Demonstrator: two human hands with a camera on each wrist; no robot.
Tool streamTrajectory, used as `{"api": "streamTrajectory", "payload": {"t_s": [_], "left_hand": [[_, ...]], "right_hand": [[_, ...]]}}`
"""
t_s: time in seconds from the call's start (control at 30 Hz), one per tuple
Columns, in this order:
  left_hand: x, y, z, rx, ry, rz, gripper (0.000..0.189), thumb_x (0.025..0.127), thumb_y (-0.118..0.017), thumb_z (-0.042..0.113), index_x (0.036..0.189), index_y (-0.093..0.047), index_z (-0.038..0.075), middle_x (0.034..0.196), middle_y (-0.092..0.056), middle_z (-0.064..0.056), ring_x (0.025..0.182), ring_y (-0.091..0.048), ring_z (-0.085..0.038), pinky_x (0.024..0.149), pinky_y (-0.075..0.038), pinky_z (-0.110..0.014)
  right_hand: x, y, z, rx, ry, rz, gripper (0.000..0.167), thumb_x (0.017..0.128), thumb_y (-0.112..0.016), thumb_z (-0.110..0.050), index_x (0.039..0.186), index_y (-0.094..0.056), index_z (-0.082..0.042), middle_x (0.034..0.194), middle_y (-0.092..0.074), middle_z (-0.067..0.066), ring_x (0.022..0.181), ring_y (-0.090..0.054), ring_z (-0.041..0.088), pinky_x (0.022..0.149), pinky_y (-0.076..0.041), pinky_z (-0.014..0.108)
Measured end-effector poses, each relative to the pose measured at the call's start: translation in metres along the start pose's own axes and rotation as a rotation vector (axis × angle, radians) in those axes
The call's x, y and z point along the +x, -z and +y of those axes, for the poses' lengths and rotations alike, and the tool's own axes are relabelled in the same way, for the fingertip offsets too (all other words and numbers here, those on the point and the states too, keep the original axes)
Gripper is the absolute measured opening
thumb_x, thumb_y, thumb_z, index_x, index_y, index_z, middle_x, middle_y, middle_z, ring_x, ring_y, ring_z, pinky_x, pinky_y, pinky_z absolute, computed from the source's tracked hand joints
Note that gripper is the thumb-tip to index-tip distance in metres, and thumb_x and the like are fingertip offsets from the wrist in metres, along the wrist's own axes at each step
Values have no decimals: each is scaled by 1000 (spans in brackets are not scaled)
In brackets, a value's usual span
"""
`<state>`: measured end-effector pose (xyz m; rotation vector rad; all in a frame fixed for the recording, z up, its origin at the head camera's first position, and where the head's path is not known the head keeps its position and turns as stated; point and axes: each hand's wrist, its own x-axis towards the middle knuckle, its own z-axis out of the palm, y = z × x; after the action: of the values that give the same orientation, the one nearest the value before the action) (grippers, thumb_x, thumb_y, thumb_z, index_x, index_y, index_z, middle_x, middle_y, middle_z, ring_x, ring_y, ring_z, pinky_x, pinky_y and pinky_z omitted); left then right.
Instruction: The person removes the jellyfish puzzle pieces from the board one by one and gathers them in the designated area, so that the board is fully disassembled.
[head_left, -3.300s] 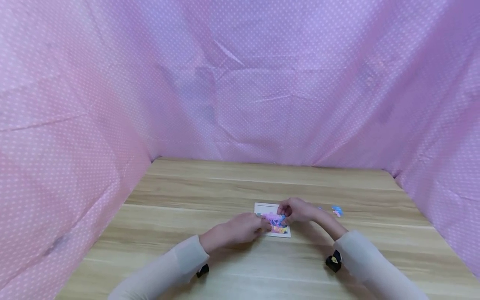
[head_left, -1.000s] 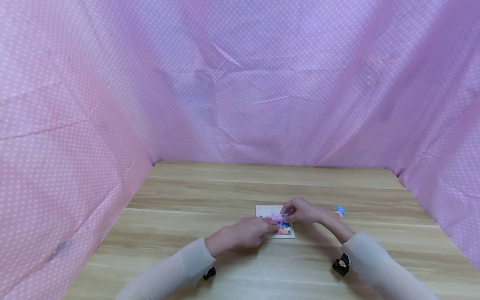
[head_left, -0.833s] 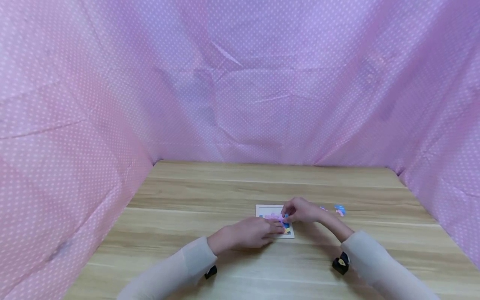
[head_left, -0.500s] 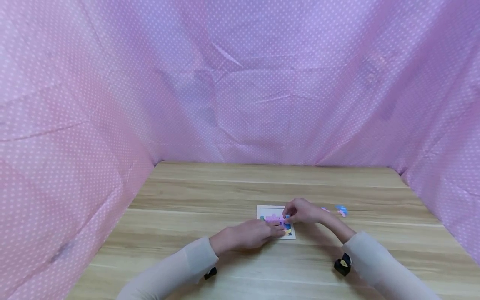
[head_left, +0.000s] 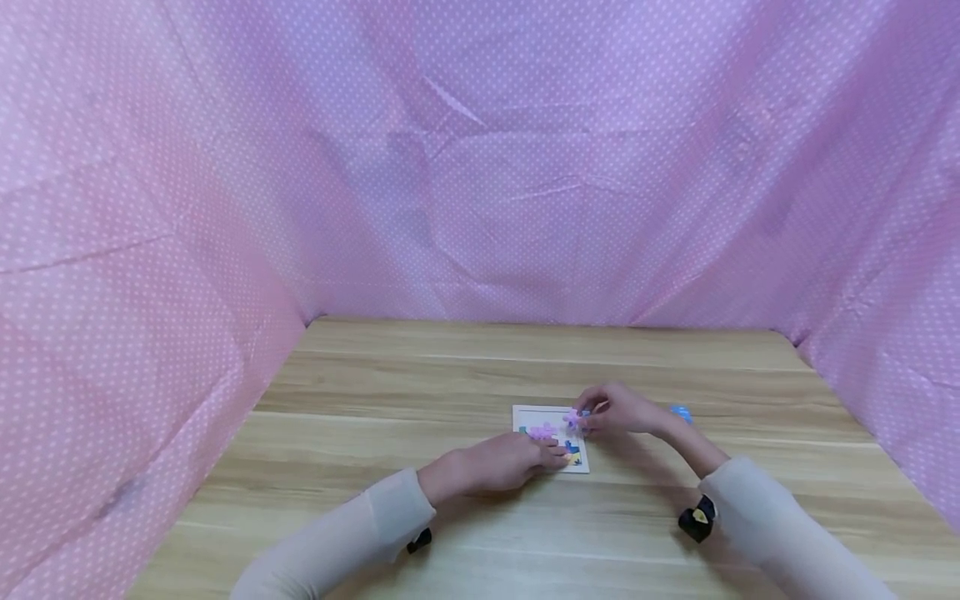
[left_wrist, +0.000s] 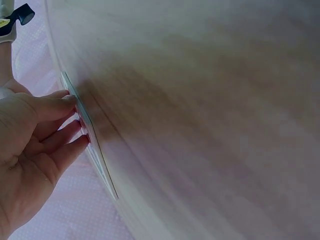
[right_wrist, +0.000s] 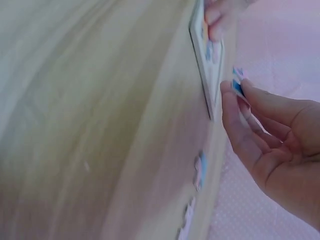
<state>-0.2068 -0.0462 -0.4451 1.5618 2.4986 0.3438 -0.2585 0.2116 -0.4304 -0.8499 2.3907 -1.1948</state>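
A small, flat, pink-and-blue jigsaw piece, probably light and stiff, best held by its edges, is pinched in the right hand by the right side of a white rectangular puzzle tray; the left hand, fingers extended, rests over multicoloured pieces inside.

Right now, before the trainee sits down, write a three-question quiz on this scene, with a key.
1. True or false: the puzzle board is completely filled.
2. The right grip pinches: A) a spoon; B) a puzzle piece; C) a ball.
3. Short answer: where are the fingertips of the left grip?

Key: 1. False, bare white space shows on it. 2. B. 3. On the puzzle board.
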Motion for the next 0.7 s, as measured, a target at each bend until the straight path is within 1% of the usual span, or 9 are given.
{"api": "streamTrajectory", "payload": {"t_s": [0.17, 0.23, 0.33, 0.4, 0.53, 0.63, 0.67, 0.7], "left_hand": [[0, 0, 0, 41, -24, 33, 33, 107, -48, 12, 136, -64, 15, 143, -55, 2, 136, -47, -12, 113, -33, -24], [-1, -1, 0, 48, -24, 34, 32, 107, -49, 13, 134, -66, 16, 143, -56, 3, 136, -47, -12, 113, -34, -25], [-2, -2, -1, 48, -16, 17, 32, 106, -51, 13, 134, -66, 16, 144, -55, 2, 138, -45, -12, 113, -34, -27], [-3, -2, -1, 52, -13, 12, 33, 105, -53, 12, 135, -65, 15, 146, -54, 1, 139, -43, -14, 114, -33, -28], [-7, 3, -5, 46, 23, 35, 35, 102, -59, 14, 137, -64, 16, 148, -52, -1, 141, -41, -17, 114, -34, -30], [-11, 7, -8, 28, 51, 46, 36, 102, -60, 17, 137, -64, 16, 148, -51, 0, 142, -41, -17, 112, -37, -29], [-11, 8, -9, 14, 54, 44, 36, 102, -60, 18, 138, -63, 16, 149, -51, 1, 142, -41, -17, 109, -41, -28], [-12, 9, -9, 8, 52, 39, 36, 102, -59, 19, 138, -63, 16, 149, -51, 1, 142, -41, -17, 108, -42, -28]], "right_hand": [[-12, 10, -1, -17, -5, 88, 20, 88, -74, 0, 105, -69, 8, 95, -72, 13, 86, -65, 17, 70, -54, 24], [-19, 13, 1, 7, -18, 108, 21, 88, -73, 1, 106, -68, 10, 93, -73, 15, 82, -66, 16, 66, -54, 23], [-30, 17, 6, 38, -34, 117, 22, 90, -71, 2, 109, -66, 14, 93, -72, 17, 80, -67, 14, 64, -55, 23], [-38, 20, 11, 45, -40, 120, 22, 92, -68, 2, 110, -66, 14, 94, -72, 18, 80, -67, 13, 66, -55, 24], [-53, 31, 19, 7, -32, 146, 19, 94, -66, 1, 110, -67, 12, 100, -71, 18, 85, -65, 12, 70, -55, 24], [-64, 40, 23, 7, -27, 161, 19, 94, -65, 1, 109, -68, 13, 101, -71, 20, 85, -64, 9, 71, -55, 23], [-68, 43, 24, 22, -29, 159, 20, 94, -65, 2, 109, -67, 15, 101, -70, 21, 85, -64, 7, 71, -56, 23], [-72, 45, 26, 49, -36, 156, 22, 94, -64, 3, 110, -65, 18, 101, -70, 23, 84, -64, 6, 71, -57, 24]]}}
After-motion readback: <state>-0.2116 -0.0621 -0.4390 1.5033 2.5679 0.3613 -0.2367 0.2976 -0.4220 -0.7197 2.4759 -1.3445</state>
